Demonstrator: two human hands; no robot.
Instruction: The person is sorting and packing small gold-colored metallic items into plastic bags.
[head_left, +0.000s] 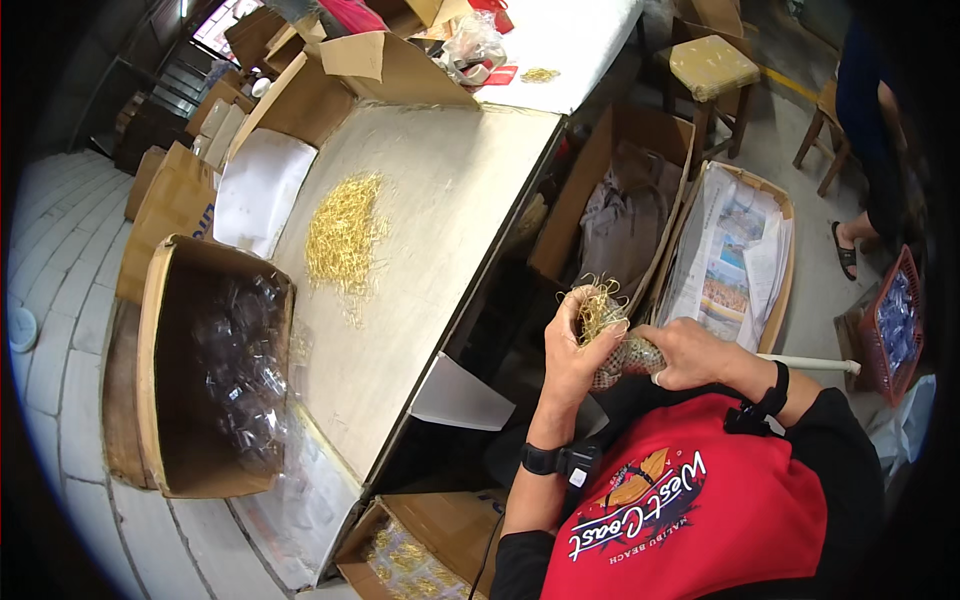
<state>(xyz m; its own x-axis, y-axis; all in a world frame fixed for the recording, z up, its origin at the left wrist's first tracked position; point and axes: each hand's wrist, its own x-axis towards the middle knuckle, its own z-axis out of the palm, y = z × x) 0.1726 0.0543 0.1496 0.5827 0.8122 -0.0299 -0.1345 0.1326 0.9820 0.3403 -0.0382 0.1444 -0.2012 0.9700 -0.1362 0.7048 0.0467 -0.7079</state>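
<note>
Left hand [572,345] grips a tangled bunch of thin gold wire hooks [598,308]; right hand [685,352] clasps its lower end; loose gold hook pile [342,235] lies well left.

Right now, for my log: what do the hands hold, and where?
Left hand clutches a bunch of gold hooks; right hand grips a scaly ornament by one end.

The person wears a red top with black short sleeves and curved white and orange lettering on the front. A black band with a small clipped device [556,461] circles each bare wrist.
</note>
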